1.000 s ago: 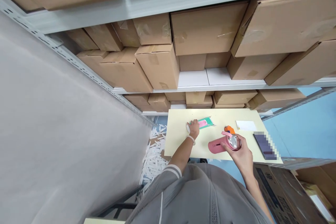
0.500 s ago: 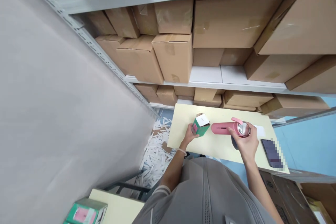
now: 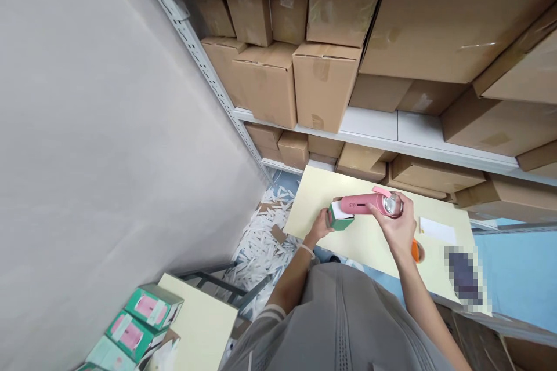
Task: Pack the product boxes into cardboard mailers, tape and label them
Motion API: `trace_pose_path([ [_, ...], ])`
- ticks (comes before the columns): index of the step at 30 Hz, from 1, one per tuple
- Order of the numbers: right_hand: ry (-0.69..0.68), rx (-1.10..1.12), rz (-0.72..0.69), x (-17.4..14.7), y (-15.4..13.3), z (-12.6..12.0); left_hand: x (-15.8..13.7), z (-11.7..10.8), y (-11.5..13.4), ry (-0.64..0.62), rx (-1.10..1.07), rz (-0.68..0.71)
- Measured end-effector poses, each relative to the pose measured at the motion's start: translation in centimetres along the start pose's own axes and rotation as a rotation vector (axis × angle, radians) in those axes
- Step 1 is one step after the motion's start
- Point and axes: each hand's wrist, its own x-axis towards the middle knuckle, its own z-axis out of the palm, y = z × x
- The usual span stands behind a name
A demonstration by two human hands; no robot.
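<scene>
At my far left, green printed cardboard boxes (image 3: 150, 306) with pink pictures sit on a pale yellow side table (image 3: 204, 322). To their right, white paper strips (image 3: 256, 249) litter the floor.

My left hand (image 3: 319, 225) is half closed, fingers curled round the left side of a small green cardboard box (image 3: 342, 224) with white showing at its top, over the pale yellow worktable (image 3: 369, 246). I'd grip it just firmly enough to steady it; squeezing would probably bow the walls and narrow the mouth.

Right of that, the pink cylindrical bottle (image 3: 359, 204) with a silver lid and pink loop lies almost level, its base overlapping the white part of the box. I can't tell whether the base is inside or only against it. I'd line up both axes before pressing, and watch that no flap folds under the base.

My right hand (image 3: 400, 223) is wrapped round the lid end, thumb along the body. Holding it that far back keeps my fingers clear of the cardboard; light pressure and a small turn should be kinder than a shove.

Beyond my right forearm are an orange object (image 3: 415, 250), a flat white sheet (image 3: 437, 231) and a blurred dark slab (image 3: 465, 278).
</scene>
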Motion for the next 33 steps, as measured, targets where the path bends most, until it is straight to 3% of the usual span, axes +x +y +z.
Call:
trace_pose_path([
  [5,0.073,0.002,-0.004,-0.6,0.6,-0.2,-1.1,-1.9,1.2,0.042,0.082,0.074],
  [10,0.136,0.006,0.143,-1.8,1.5,-0.6,-2.5,-4.1,6.3,0.268,0.095,0.376],
  [13,0.221,0.036,0.202,-2.5,2.1,-1.2,-2.8,-3.7,9.5,0.186,0.296,0.498],
  [16,0.316,0.039,0.198,-2.8,2.9,-2.2,-2.6,-2.3,11.2,0.063,0.464,0.497],
  [23,0.422,-0.01,0.253,-2.9,5.3,-3.8,-0.8,1.0,10.3,-0.057,0.554,0.407],
  [27,0.459,-0.021,0.335,-2.8,7.1,-3.9,0.4,2.8,8.6,-0.206,0.494,0.206],
  [29,0.444,-0.035,0.378,-2.9,8.1,-3.8,0.8,3.5,7.8,-0.256,0.47,0.134],
  [33,0.349,0.084,0.456,-3.5,9.5,-2.4,1.0,4.6,6.5,-0.266,0.455,0.156],
])
